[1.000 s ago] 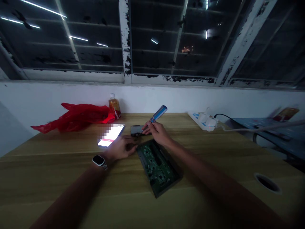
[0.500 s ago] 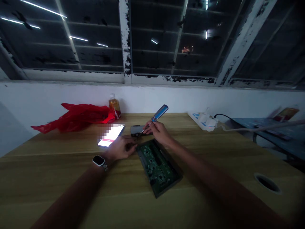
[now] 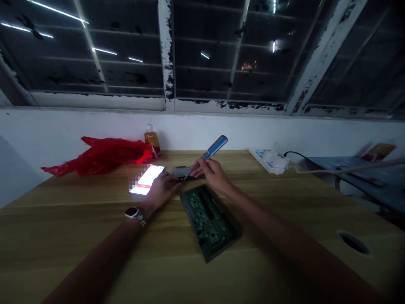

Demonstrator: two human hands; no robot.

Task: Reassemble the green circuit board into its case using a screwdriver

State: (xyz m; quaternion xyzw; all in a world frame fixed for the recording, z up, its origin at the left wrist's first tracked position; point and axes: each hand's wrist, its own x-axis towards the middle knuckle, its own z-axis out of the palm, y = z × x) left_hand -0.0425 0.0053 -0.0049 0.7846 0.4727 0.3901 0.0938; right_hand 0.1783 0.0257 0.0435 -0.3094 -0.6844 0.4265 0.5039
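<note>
— Nearest the desk's front edge lies the green circuit board (image 3: 209,220) in its tray; what's beyond?

— Mid-desk, the left hand (image 3: 163,190) pinches a small grey box (image 3: 181,171). The right hand (image 3: 212,172) grips the blue-handled screwdriver (image 3: 207,155), tip at the box. Best keep it pinned, blade seated square. A lit phone (image 3: 146,180) lies beside.

Screwdriver (image 3: 211,153): blue translucent handle, thin metal shaft, tilted, handle up toward 1 o'clock, tip down at 7 o'clock on small grey box (image 3: 181,172). Box lies flat on table, at 12 o'clock from green circuit board (image 3: 207,219) in dark open casing.
</note>
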